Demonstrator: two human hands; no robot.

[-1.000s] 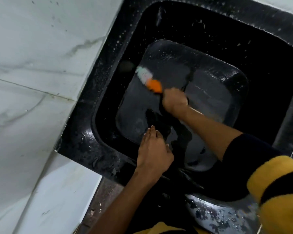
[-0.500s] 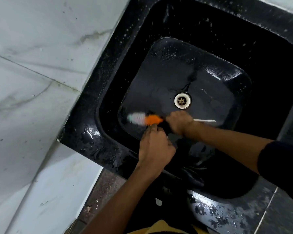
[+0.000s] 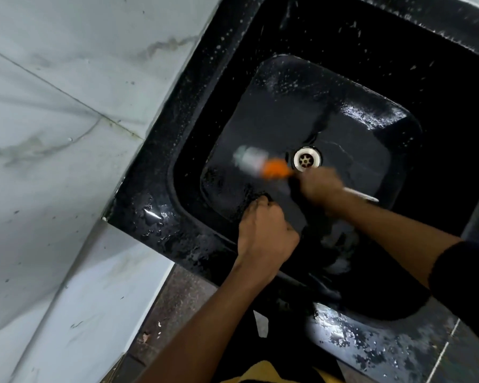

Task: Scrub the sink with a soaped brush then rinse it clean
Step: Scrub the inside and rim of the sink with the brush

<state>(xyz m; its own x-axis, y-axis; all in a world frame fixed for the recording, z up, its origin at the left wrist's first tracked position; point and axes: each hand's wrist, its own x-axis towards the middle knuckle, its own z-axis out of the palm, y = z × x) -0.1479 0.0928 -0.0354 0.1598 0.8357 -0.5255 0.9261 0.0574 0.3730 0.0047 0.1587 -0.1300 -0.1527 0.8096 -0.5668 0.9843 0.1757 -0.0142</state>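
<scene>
White marble tiles [image 3: 67,134] are lining the wall beside a wet black sink [image 3: 155,194]. Inside the basin, the right hand [image 3: 320,186] is gripping a blurred orange-and-white brush [image 3: 263,163], its head lying just left of the drain [image 3: 307,159]. Curled over the near rim, the left hand [image 3: 264,233] is gripping the sink's edge.

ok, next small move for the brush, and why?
Probably sweep the brush toward the far corner of the sink. The right hand grips it with the bristles on the floor just left of the drain, white flecks dot the far wall, and the left hand braces on the near rim.
</scene>
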